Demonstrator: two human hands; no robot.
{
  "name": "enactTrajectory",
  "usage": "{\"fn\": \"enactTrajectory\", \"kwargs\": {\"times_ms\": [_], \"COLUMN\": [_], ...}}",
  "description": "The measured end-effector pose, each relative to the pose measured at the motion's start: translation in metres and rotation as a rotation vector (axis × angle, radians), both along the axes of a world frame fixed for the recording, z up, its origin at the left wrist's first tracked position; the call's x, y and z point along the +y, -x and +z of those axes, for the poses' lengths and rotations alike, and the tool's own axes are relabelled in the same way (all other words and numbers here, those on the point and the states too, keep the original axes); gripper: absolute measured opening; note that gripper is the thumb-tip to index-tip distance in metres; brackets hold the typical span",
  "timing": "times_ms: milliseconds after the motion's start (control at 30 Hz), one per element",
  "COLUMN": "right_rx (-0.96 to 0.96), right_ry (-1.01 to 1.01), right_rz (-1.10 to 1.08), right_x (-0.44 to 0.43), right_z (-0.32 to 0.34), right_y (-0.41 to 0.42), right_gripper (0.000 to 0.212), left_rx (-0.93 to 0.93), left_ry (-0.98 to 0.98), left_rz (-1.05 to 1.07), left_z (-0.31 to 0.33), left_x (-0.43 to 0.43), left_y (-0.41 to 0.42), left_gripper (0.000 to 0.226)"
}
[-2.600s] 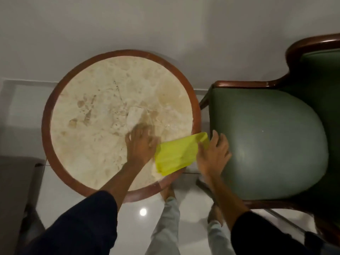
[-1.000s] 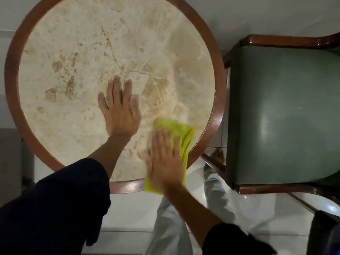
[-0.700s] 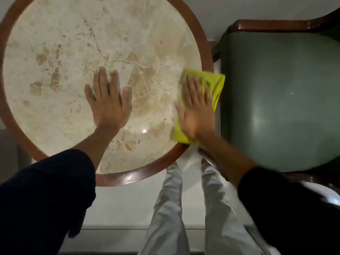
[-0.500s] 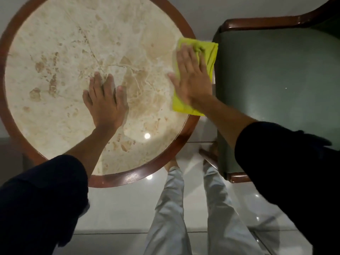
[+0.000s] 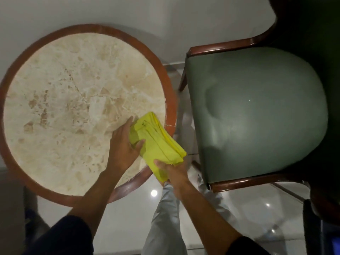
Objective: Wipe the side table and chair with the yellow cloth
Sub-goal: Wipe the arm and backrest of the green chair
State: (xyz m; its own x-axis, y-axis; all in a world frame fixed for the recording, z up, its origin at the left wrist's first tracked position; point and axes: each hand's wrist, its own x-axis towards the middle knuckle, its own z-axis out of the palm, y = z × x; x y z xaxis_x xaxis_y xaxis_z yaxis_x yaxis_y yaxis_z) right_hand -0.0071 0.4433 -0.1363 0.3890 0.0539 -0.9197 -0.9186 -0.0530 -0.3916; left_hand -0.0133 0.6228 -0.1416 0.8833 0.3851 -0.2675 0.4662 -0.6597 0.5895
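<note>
Though motion blurs the fingers, both hands' grip, left hand (image 5: 122,144) and right hand (image 5: 174,171), around the folded yellow cloth (image 5: 158,144).

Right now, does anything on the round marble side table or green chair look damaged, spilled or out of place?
Nothing is spilled. A dark hairline vein or crack crosses the round marble side table. Both hands, left and right, hold the folded yellow cloth over its edge. The green padded chair seat looks intact.
</note>
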Motion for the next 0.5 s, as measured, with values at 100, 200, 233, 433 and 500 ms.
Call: {"fn": "enactTrajectory", "kwargs": {"times_ms": [100, 200, 233, 433, 500], "right_rx": [-0.023, -0.162, -0.189, -0.306, -0.375], "right_ry": [-0.001, 0.058, 0.112, 0.677, 0.843], "right_rz": [-0.033, -0.023, 0.004, 0.231, 0.327], "right_x": [-0.004, -0.036, -0.052, -0.164, -0.201], "right_z": [-0.004, 0.002, 0.005, 0.030, 0.041], "right_y": [-0.011, -0.053, -0.071, -0.173, -0.197], "right_gripper": [0.036, 0.027, 0.026, 0.031, 0.035], "left_rx": [0.027, 0.106, 0.111, 0.078, 0.158], "left_ry": [0.103, 0.088, 0.088, 0.267, 0.309], "left_rz": [0.140, 0.218, 0.217, 0.048, -0.044], "left_z": [0.000, 0.004, 0.006, 0.012, 0.014], "left_x": [-0.004, -0.016, -0.028, -0.159, -0.205], "left_y": [-0.011, -0.026, -0.033, -0.080, -0.096], "left_gripper": [0.086, 0.071, 0.067, 0.057, 0.054]}}
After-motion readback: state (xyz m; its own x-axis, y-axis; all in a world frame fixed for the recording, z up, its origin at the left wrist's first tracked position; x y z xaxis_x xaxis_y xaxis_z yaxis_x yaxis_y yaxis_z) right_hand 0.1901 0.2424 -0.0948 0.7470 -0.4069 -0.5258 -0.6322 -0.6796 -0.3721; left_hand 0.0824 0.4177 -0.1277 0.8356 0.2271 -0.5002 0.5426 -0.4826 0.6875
